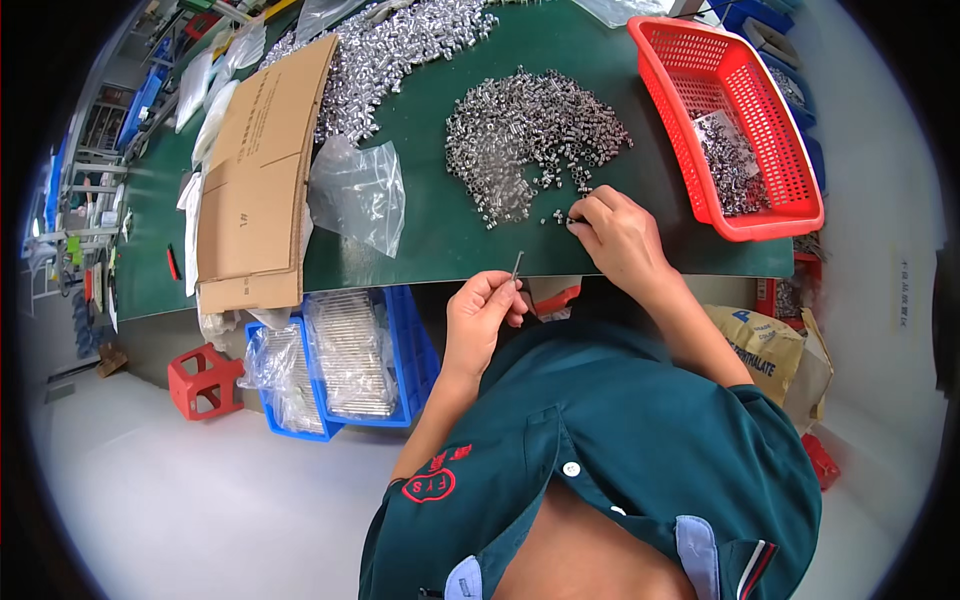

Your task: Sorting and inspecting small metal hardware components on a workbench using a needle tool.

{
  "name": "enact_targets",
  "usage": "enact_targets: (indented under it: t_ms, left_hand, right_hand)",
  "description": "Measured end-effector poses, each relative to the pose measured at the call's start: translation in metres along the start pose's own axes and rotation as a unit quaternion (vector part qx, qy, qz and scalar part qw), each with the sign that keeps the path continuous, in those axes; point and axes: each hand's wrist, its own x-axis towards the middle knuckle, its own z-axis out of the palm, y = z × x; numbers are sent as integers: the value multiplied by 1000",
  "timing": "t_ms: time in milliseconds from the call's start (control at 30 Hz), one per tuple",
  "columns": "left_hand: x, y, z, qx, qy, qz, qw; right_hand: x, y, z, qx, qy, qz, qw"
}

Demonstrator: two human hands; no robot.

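My left hand (482,312), just off the table's front edge, is closed on a thin metal pin (517,264) that points up from the fingertips. Over the green table (420,240), my right hand (620,232) has its thumb and forefinger pinched together at the near side of a heap of small shiny metal parts (530,130). A few loose metal pieces (552,217) lie beside those fingertips. Something small and dark shows at the pinch, too small to name. The heap's pieces look like short rings or sleeves.
A red perforated basket (668,130) with more metal parts stands at the right. Flattened cardboard (262,170) and a clear plastic bag (362,195) lie at left, near a larger heap (400,50). Blue bins (408,350) and a red stool (200,380) are below.
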Motion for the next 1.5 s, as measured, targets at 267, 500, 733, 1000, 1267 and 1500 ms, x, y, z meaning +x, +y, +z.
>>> enact_targets:
  t_ms: [267,500,733,1000,1267,1500]
  left_hand:
    - [0,1,3,4,0,0,1000]
    - [-1,1,9,56,-6,8,998]
    - [-2,4,14,136,-12,60,989]
    - [-5,6,18,182,-3,103,978]
    - [-8,10,22,262,9,171,950]
    - [-7,5,17,150,5,80,985]
  right_hand:
    - [-3,1,-5,4,-4,-5,1000]
    - [-11,-16,-11,423,-79,216,876]
    - [-13,-19,-8,627,-186,329,681]
    - [-14,-19,-7,631,-206,360,656]
    - [-13,-22,-14,565,-240,349,708]
    - [-20,-41,-15,484,-175,279,810]
